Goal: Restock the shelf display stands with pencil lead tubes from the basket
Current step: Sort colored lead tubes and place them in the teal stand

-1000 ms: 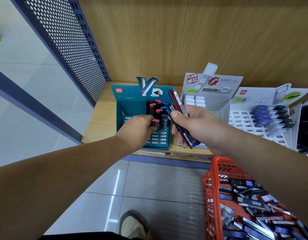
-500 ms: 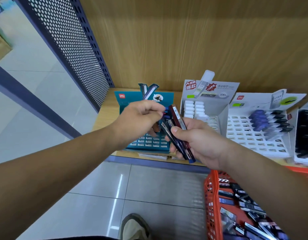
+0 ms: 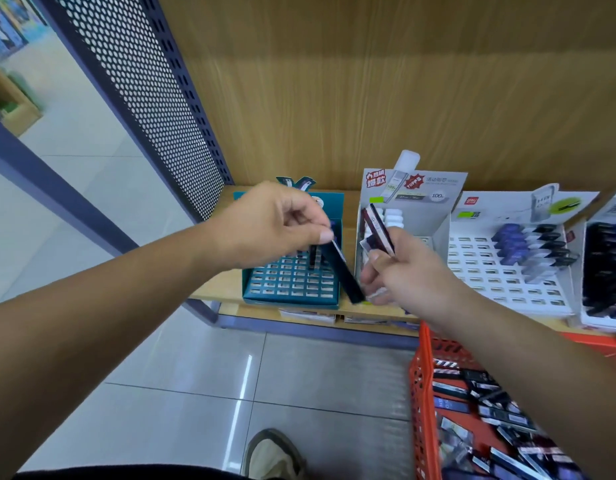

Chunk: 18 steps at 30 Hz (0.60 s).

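Note:
My left hand pinches the top of a dark lead tube that slants down over the teal display stand. The stand has a grid of slots, and a few tubes stand in its back rows behind my fingers. To the right, my right hand grips a small bunch of dark red and black lead tubes, fanned upward. The orange basket at the lower right holds several loose lead tubes.
A white stand with white tubes sits beside the teal one. Further right stand a white slotted stand with blue and black tubes and another stand at the edge. A perforated metal panel closes the shelf's left. My shoe rests on tiled floor.
My left hand rose from the teal stand's slots to the bunch and has drawn one dark tube out of it. My right hand shifted a little to the right with the remaining tubes.

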{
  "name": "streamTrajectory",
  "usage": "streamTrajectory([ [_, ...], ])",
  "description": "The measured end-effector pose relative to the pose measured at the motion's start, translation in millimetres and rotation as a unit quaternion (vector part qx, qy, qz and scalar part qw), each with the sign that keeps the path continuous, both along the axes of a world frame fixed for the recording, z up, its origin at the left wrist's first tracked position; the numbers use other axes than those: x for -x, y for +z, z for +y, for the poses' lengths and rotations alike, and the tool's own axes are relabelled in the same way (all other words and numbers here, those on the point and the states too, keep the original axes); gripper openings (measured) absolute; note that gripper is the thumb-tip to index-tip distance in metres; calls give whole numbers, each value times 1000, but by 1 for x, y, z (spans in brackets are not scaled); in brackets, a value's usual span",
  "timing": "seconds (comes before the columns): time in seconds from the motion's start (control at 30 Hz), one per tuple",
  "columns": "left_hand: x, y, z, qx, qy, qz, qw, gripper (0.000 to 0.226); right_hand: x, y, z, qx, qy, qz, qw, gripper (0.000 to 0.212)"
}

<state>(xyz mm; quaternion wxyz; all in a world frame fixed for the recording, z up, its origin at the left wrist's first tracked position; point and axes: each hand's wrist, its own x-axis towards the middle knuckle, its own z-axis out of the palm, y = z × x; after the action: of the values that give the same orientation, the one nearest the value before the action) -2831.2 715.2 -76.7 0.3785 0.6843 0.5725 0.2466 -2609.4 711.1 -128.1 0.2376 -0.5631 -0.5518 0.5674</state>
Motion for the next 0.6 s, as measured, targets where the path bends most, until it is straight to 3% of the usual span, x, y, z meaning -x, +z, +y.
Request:
streamTrajectory([
  [0.1, 4, -7, 10, -56, 0, 152, 987, 6, -4, 2, -1, 2, 20, 10, 1000, 11],
  [0.2, -5, -21, 15, -129, -52, 233, 962, 10, -5, 0, -2, 31, 27, 43, 998, 12],
  [0.6, 1, -38, 32, -139, -64, 275, 949, 1, -15, -12, 8, 71, -2, 102, 992, 11],
])
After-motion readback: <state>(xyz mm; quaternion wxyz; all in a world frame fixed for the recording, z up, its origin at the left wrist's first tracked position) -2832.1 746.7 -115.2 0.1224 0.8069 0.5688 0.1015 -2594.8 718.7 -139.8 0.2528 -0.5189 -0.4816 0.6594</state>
